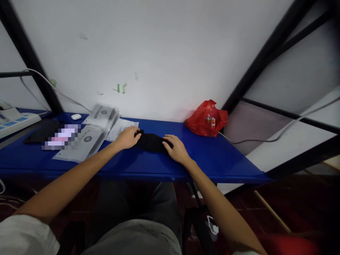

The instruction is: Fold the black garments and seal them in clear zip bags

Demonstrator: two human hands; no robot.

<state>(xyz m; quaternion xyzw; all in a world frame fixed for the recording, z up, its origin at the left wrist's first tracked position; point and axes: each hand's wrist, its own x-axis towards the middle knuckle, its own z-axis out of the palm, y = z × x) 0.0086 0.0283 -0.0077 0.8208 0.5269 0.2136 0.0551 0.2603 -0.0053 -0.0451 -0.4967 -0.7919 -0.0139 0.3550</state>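
A folded or bunched piece of black cloth (pixel 151 142) lies across the middle of the blue desk (pixel 212 159); its exact kind does not show. At its left end, my left hand (pixel 128 137) has its thumb and fingers closed on the fabric. The other end is between the thumb and fingers of my right hand (pixel 176 148). Between the two hands the cloth stretches roughly level, close to the desk top. Close by my left hand is a flat, pale printed plastic bag (pixel 117 130).
More translucent printed bags (pixel 83 143) lie to the left, beside a dark flat device (pixel 39 132) and a white earbud case (pixel 76 116). A power strip (pixel 18 124) is at the far left. A red plastic bag (pixel 204 120) stands back right against the wall.
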